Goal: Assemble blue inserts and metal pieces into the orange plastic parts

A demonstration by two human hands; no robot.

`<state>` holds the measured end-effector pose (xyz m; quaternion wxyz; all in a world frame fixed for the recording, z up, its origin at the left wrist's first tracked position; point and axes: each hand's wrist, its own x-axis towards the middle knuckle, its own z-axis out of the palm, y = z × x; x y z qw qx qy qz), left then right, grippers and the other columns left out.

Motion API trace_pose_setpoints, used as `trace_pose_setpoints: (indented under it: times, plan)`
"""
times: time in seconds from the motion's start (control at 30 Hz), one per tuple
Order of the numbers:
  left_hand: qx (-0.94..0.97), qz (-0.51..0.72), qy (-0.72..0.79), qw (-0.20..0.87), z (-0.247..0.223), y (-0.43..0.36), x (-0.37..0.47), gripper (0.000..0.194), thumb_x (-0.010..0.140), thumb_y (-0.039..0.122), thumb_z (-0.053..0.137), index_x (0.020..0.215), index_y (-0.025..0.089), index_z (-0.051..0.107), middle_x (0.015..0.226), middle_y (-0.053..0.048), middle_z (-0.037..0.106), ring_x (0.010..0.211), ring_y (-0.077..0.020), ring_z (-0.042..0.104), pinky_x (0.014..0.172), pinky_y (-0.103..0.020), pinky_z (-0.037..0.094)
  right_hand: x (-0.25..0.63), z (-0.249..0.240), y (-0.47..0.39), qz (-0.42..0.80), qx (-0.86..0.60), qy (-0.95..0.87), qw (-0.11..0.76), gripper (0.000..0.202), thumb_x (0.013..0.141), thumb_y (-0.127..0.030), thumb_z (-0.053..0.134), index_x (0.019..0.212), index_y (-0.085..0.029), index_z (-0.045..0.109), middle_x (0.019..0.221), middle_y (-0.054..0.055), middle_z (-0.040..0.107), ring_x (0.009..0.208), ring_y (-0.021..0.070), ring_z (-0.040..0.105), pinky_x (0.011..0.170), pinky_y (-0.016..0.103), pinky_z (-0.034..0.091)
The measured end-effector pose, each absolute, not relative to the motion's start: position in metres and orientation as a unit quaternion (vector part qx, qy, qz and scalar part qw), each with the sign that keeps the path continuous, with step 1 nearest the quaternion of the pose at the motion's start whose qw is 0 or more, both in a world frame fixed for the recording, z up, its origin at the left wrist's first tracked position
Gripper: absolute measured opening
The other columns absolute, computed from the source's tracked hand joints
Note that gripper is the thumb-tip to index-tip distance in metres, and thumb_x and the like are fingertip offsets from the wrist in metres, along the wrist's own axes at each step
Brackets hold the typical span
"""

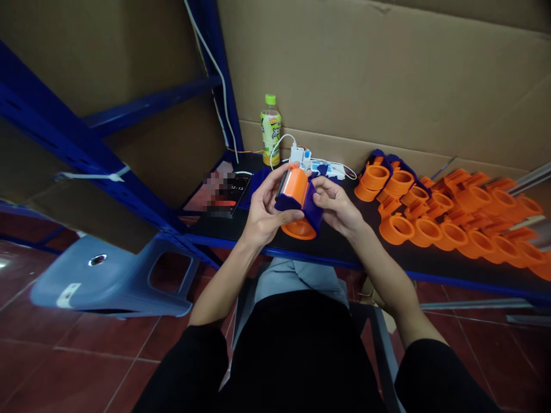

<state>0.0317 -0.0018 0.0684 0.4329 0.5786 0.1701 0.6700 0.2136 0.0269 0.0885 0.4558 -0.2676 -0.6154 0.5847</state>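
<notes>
Between my hands, above the shelf's front edge, is an orange plastic ring holder (297, 184) with a dark blue strap (313, 207) round it. My left hand (266, 209) grips it from the left, thumb across the front and fingers behind. On the right, my right hand (334, 202) pinches the blue strap between thumb and fingers. The holder's round orange end (300, 229) points down below my left thumb. To the right stand orange ring holders with blue straps (398, 182) and several plain orange ring holders (426, 231) in rows.
A drink bottle (271, 135) and a white power strip (329, 168) with cables stand by the cardboard wall (379, 74). A phone (237, 192) lies at left on the black shelf (344, 244). Blue rack posts (86, 132) and a blue stool (116, 281) are at left.
</notes>
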Motion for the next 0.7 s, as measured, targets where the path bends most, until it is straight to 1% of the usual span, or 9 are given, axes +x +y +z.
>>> trace_pose_setpoints:
  times: [0.1,0.2,0.3,0.37,0.4,0.47,0.53,0.63,0.7]
  plan:
    - [0.563,0.663,0.169,0.464,0.072,-0.004,0.033,0.078,0.065,0.048,0.098,0.136,0.031,0.069,0.150,-0.010,0.063,0.147,-0.0406,0.053,0.122,-0.054,0.045,0.214,0.085,0.031,0.558,-0.278,-0.639,0.450,0.055,0.072,-0.063,0.087,0.101,-0.024,0.061,0.090,0.000,0.067,0.078,0.0143,0.064,0.076,0.029,0.059]
    - [0.540,0.676,0.181,0.467,0.071,-0.003,0.036,0.077,0.066,0.044,0.098,0.135,0.030,0.068,0.153,-0.010,0.060,0.151,-0.0399,0.049,0.125,-0.053,0.040,0.215,0.084,0.035,0.515,-0.297,-0.657,0.464,0.053,0.077,-0.066,0.083,0.102,-0.024,0.065,0.096,0.002,0.070,0.085,0.0155,0.066,0.082,0.030,0.059]
    - [0.510,0.704,0.213,0.445,0.069,0.000,0.041,0.073,0.070,0.042,0.096,0.135,0.030,0.065,0.154,-0.009,0.059,0.151,-0.0368,0.049,0.126,-0.051,0.039,0.218,0.088,0.030,0.390,-0.324,-0.707,0.494,0.045,0.090,-0.065,0.071,0.108,-0.024,0.071,0.109,0.005,0.072,0.098,0.0188,0.067,0.093,0.035,0.059]
    - [0.477,0.724,0.239,0.436,0.067,0.003,0.044,0.066,0.075,0.043,0.093,0.133,0.029,0.064,0.150,-0.008,0.062,0.148,-0.0335,0.053,0.125,-0.048,0.041,0.222,0.091,0.019,0.272,-0.335,-0.752,0.498,0.043,0.098,-0.061,0.063,0.123,-0.027,0.072,0.124,0.008,0.070,0.111,0.0230,0.066,0.102,0.043,0.057]
    - [0.456,0.735,0.249,0.435,0.066,0.005,0.045,0.062,0.077,0.043,0.092,0.130,0.028,0.064,0.146,-0.008,0.065,0.146,-0.0315,0.056,0.124,-0.047,0.042,0.223,0.091,0.012,0.215,-0.335,-0.778,0.486,0.048,0.098,-0.060,0.064,0.134,-0.029,0.068,0.133,0.009,0.067,0.119,0.0261,0.064,0.107,0.047,0.055]
    - [0.413,0.752,0.255,0.445,0.064,0.008,0.048,0.052,0.081,0.043,0.088,0.124,0.027,0.064,0.136,-0.007,0.070,0.139,-0.0276,0.062,0.123,-0.045,0.044,0.225,0.088,-0.001,0.123,-0.327,-0.832,0.432,0.068,0.091,-0.058,0.074,0.151,-0.031,0.056,0.149,0.011,0.058,0.135,0.0334,0.056,0.115,0.056,0.050]
    - [0.389,0.751,0.251,0.472,0.062,0.010,0.050,0.045,0.084,0.042,0.086,0.119,0.025,0.063,0.130,-0.006,0.072,0.134,-0.0257,0.066,0.119,-0.045,0.048,0.228,0.080,-0.011,0.060,-0.318,-0.869,0.375,0.084,0.086,-0.050,0.082,0.160,-0.032,0.047,0.158,0.013,0.050,0.144,0.0386,0.048,0.119,0.063,0.045]
    - [0.394,0.723,0.252,0.508,0.060,0.010,0.052,0.050,0.082,0.044,0.087,0.120,0.027,0.060,0.134,-0.007,0.071,0.136,-0.0271,0.064,0.113,-0.047,0.052,0.242,0.074,-0.011,0.004,-0.309,-0.883,0.353,0.082,0.091,-0.033,0.076,0.164,-0.034,0.040,0.161,0.013,0.048,0.147,0.0383,0.048,0.120,0.063,0.043]
    - [0.412,0.712,0.252,0.511,0.060,0.009,0.051,0.057,0.082,0.047,0.086,0.129,0.030,0.057,0.142,-0.009,0.068,0.142,-0.0290,0.059,0.112,-0.048,0.053,0.264,0.081,-0.006,-0.040,-0.322,-0.870,0.371,0.085,0.090,-0.031,0.076,0.166,-0.034,0.037,0.160,0.012,0.050,0.145,0.0381,0.050,0.121,0.063,0.043]
